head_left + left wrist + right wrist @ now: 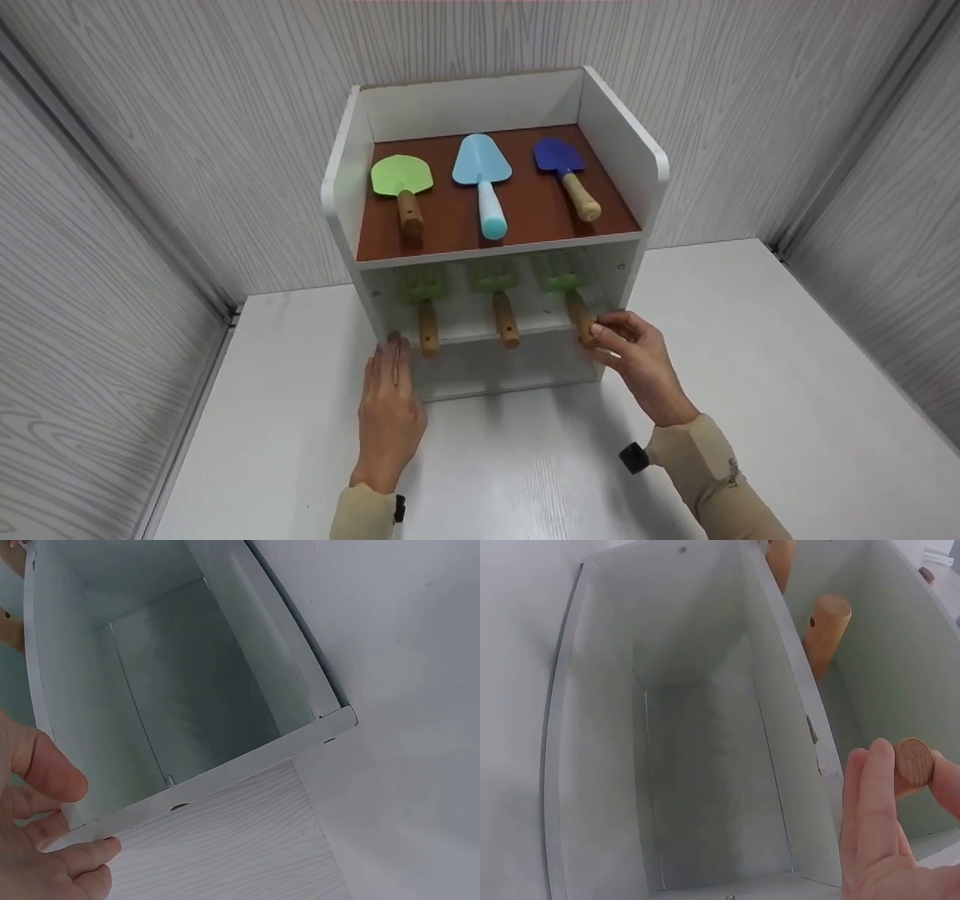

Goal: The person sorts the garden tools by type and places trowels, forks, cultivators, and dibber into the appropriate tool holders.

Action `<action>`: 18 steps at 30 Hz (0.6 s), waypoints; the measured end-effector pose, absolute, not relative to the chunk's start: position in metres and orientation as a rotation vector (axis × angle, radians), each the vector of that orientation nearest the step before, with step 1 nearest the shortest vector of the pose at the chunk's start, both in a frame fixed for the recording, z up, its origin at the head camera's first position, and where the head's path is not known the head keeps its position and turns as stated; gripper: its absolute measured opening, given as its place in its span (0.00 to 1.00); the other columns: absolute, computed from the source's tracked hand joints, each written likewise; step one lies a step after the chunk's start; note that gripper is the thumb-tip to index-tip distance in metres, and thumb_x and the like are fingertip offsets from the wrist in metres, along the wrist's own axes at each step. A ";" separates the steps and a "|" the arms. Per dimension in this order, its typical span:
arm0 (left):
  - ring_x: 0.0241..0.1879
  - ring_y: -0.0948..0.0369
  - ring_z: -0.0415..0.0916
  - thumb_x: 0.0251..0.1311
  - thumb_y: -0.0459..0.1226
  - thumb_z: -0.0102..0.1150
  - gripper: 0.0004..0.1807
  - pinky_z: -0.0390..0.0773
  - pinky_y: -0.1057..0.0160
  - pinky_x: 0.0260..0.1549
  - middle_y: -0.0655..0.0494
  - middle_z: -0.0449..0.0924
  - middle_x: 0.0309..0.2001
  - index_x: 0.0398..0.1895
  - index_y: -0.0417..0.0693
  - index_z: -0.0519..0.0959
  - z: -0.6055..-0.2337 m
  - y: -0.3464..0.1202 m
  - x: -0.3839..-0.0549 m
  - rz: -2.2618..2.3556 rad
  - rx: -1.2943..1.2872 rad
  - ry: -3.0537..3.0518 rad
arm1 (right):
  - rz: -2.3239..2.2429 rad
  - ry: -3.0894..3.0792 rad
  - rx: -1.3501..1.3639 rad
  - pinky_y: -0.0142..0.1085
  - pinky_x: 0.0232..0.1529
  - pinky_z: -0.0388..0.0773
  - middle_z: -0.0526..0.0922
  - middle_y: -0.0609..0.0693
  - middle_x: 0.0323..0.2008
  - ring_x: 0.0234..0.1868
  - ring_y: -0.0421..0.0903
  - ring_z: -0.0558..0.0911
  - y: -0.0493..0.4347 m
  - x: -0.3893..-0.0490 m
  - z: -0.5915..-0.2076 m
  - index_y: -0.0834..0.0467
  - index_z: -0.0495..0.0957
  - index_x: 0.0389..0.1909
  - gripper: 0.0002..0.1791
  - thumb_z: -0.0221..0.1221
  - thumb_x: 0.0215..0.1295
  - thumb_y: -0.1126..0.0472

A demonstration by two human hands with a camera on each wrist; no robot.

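Observation:
My right hand (641,364) pinches the wooden handle end (915,761) of the rightmost green hand fork (561,276), thumb on one side and fingers on the other. That fork lies on the middle shelf of a small white rack (352,217), its handle sticking out past the front edge. Two matching forks, the middle fork (504,307) and the left fork (427,315), lie beside it with handles toward me. At the rack's left front edge, my left hand (390,420) rests with its fingers stretched upward; the left wrist view shows thumb and fingertips at the panel corner (225,776).
On the rack's brown top shelf (450,217) lie a light green trowel (403,176), a light blue trowel (481,161) and a dark blue trowel (559,156). Below the forks is a bottom compartment (712,787). The rack stands on a white table (750,360) against wood-grain panels (225,112).

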State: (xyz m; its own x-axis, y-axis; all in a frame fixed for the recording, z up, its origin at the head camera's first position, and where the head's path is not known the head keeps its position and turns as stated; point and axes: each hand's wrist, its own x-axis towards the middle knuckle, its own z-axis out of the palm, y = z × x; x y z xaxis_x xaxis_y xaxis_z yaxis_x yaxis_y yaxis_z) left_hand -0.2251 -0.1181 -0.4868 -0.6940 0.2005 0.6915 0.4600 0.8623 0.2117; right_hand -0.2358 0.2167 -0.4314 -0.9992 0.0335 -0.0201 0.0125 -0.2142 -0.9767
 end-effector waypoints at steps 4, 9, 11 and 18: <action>0.66 0.32 0.65 0.52 0.17 0.58 0.36 0.66 0.37 0.64 0.29 0.64 0.68 0.69 0.22 0.63 -0.487 -0.119 -0.226 -0.477 -0.470 -2.330 | 2.423 -1.960 -0.024 0.47 0.55 0.81 0.78 0.56 0.44 0.45 0.49 0.85 0.215 -0.237 -0.432 0.70 0.70 0.52 0.12 0.57 0.73 0.70; 0.65 0.32 0.65 0.52 0.17 0.57 0.36 0.68 0.35 0.62 0.28 0.63 0.68 0.69 0.22 0.63 -0.488 -0.121 -0.225 -0.478 -0.489 -2.333 | 2.394 -1.968 -0.005 0.48 0.55 0.81 0.79 0.58 0.43 0.45 0.50 0.86 0.214 -0.240 -0.433 0.69 0.72 0.50 0.12 0.59 0.73 0.67; 0.66 0.32 0.64 0.53 0.18 0.58 0.38 0.68 0.34 0.62 0.29 0.61 0.70 0.70 0.22 0.61 -0.487 -0.123 -0.224 -0.503 -0.505 -2.363 | 2.371 -2.022 0.004 0.47 0.53 0.83 0.79 0.58 0.45 0.45 0.50 0.86 0.217 -0.240 -0.434 0.69 0.72 0.53 0.14 0.59 0.74 0.63; 0.70 0.32 0.56 0.61 0.27 0.57 0.33 0.64 0.30 0.62 0.34 0.61 0.73 0.71 0.28 0.64 -0.475 -0.143 -0.209 -0.503 -0.563 -2.464 | 2.145 -2.276 -0.070 0.44 0.45 0.86 0.77 0.62 0.52 0.46 0.53 0.86 0.261 -0.232 -0.443 0.68 0.69 0.59 0.26 0.54 0.77 0.49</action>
